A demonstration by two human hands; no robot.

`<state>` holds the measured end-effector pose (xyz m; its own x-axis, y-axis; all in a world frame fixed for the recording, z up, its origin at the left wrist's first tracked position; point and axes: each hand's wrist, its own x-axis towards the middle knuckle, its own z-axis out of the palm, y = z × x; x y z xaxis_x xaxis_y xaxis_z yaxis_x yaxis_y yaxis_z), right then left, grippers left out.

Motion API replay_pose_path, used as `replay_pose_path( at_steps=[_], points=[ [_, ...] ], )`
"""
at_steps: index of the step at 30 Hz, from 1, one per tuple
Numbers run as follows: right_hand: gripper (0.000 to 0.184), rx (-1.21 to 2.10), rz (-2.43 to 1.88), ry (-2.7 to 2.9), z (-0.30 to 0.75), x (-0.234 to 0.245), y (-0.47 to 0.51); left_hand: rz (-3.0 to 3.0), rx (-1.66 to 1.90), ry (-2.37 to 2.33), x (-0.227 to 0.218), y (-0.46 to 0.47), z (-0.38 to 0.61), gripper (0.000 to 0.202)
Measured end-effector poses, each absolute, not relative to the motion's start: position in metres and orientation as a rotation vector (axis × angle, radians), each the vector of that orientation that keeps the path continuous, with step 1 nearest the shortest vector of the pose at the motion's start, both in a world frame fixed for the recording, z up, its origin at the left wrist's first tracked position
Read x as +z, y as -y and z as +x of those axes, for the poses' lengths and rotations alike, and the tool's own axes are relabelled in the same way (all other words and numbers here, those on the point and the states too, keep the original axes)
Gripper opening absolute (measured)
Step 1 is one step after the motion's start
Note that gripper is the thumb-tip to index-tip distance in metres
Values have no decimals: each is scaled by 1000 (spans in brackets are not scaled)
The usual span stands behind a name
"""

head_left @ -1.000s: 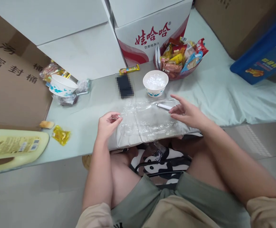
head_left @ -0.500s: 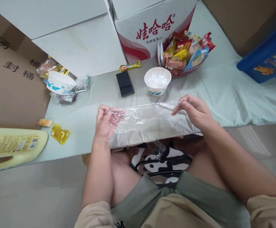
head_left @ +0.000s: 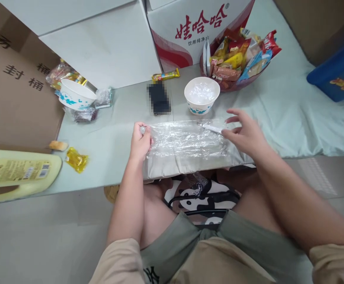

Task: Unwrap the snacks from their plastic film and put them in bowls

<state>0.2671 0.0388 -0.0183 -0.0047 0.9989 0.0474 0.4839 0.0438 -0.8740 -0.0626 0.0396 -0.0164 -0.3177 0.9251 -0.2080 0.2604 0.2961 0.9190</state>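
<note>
My left hand [head_left: 141,141] is closed on the left end of a clear, crinkled plastic sheet or bag [head_left: 183,140], spread along the table's front edge. My right hand [head_left: 244,132] has its fingers apart at the right end of the plastic. A fingertip is beside or touching a slim white pen-like object [head_left: 212,128]; I cannot tell whether it touches. Just behind the plastic stands a white paper bowl [head_left: 202,94] with a blue pattern and clear wrap inside.
A bowl of packaged snacks [head_left: 234,63] stands by the white carton [head_left: 186,35]. Behind the plastic lie a dark, blurred phone [head_left: 159,98] and a yellow snack stick [head_left: 166,75]. To the left are a second paper bowl [head_left: 76,94], a yellow packet [head_left: 76,159] and a pale yellow jug [head_left: 20,173].
My right hand has let go of the plastic and spread its fingers. The plastic now lies flatter on the table. My left hand has shifted slightly right, still gripping its end.
</note>
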Motion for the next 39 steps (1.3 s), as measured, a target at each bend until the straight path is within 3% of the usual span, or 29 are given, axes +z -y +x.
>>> replay_pose_path(
  at_steps=[3,6,12,16,17,22,26,32,39],
  points=[
    [43,591,-1501,1657,269,-18,-37,1041,964,-1714,-11,-38,-59,6],
    [36,695,-1314,1800,259,-16,-35,1053,886,-1528,-5,-35,-52,15],
    [75,1243,-880,2067,223,-16,-45,1096,760,-996,7,-24,-33,61],
    [22,1684,-753,2069,212,-12,-45,1059,773,-978,8,-24,-31,69],
    [19,1768,-734,2024,212,-11,-44,1039,828,-1016,6,-26,-33,70],
    [26,1978,-694,1756,216,-4,-36,1000,1046,-1300,-10,-39,-49,61],
    [33,1949,-697,1604,217,-3,-34,959,1046,-1447,-18,-44,-49,47],
    [41,1788,-910,1308,211,-9,-33,731,843,-1120,-14,-35,-21,65],
    [28,1839,-1204,1247,209,-20,-38,871,806,-1229,-13,-29,-6,32]
  ],
)
